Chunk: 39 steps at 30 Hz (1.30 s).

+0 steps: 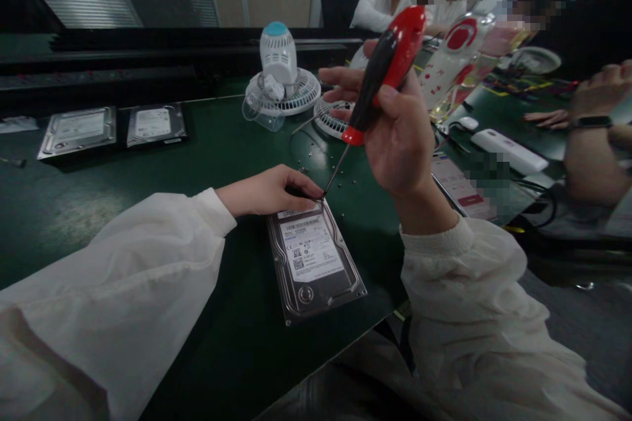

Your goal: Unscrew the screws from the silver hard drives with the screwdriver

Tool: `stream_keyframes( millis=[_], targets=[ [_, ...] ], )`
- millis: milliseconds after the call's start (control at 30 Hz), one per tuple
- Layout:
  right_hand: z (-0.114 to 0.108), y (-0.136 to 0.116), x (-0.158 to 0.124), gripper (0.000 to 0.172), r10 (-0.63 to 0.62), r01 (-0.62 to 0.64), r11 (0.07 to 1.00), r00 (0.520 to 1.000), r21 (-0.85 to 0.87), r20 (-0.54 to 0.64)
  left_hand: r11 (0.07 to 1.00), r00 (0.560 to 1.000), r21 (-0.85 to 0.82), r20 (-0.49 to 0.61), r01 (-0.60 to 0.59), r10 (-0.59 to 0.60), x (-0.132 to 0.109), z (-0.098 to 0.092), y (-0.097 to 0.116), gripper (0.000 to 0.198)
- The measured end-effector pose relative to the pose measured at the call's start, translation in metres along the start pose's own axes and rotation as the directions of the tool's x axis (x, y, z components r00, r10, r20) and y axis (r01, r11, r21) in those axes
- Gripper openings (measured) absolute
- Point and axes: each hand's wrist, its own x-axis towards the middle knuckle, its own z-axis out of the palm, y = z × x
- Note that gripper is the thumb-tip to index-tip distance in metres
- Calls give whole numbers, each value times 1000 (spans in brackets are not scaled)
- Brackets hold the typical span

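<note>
Screwdriver (pixel 371 82) leans in gripping right hand (pixel 399 141); half-curled left hand (pixel 276 189) touches drive (pixel 313 262), hold unclear.

Silver hard drive (pixel 318 260), flat, red-black screwdriver (pixel 379 72), slanting to far corner

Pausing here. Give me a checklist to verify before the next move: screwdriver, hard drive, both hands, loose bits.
1. Screwdriver held: ok. The right hand has the red-and-black screwdriver by its handle, shaft slanting down.
2. Tip seated: cannot tell. It meets the far end of the hard drive, but the contact is too small to read.
3. Drive lying flat: ok, label up on the green table.
4. Left hand clear of the tip: not ok. The left hand is at that same end, its fingertips right by the tip.
5. Loose bits gathered: not ok. Small metal pieces, probably screws, lie scattered beyond the drive.
</note>
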Motion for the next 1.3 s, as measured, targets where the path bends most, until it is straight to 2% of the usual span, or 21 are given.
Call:
stream_keyframes(
  millis=[100, 233, 300, 433, 533, 667, 867, 1000, 1167, 1300],
  targets=[
    [1, 2, 2, 19, -26, 23, 997, 999, -78, -39, 1000, 1000, -5, 0, 1, -1, 0, 0, -2, 39],
    [6, 2, 2, 32, -74, 60, 990, 992, -130, -103, 1000, 1000, -2, 3, 7, -7, 1, -1, -2, 40],
    [6, 0, 1, 34, -45, 38, 996, 995, -81, -92, 1000, 1000, 14, -3, 11, -11, 1, -1, -1, 40],
    [3, -4, -1, 26, 17, -16, 999, 999, 29, -29, 1000, 1000, 17, -1, 4, -4, 1, -1, -1, 40],
    [4, -3, 0, 21, -5, 5, 1000, 999, -14, -39, 1000, 1000, 10, -2, -6, 6, 1, 0, -3, 39],
    [6, 1, 1, 27, -99, 94, 994, 992, -64, -77, 1000, 1000, 10, -4, -8, 8, 1, 0, -2, 40],
    [-1, 1, 1, 26, -25, 25, 1000, 1000, 16, -5, 1000, 1000, 28, 1, -12, 12, 0, -1, 0, 40],
    [1, 2, 3, 20, -58, 58, 998, 998, -1, -17, 1000, 1000, 25, 1, -16, 16, -1, 0, 1, 40],
    [5, 1, 2, 33, -85, 79, 993, 994, -88, -71, 1000, 1000, 22, -2, -4, 4, 0, 0, 1, 40],
    [0, -1, 1, 33, -20, 20, 1000, 1000, -4, -6, 999, 1000, 33, -8, -20, 20, 1, -1, 0, 41]
  ],
)
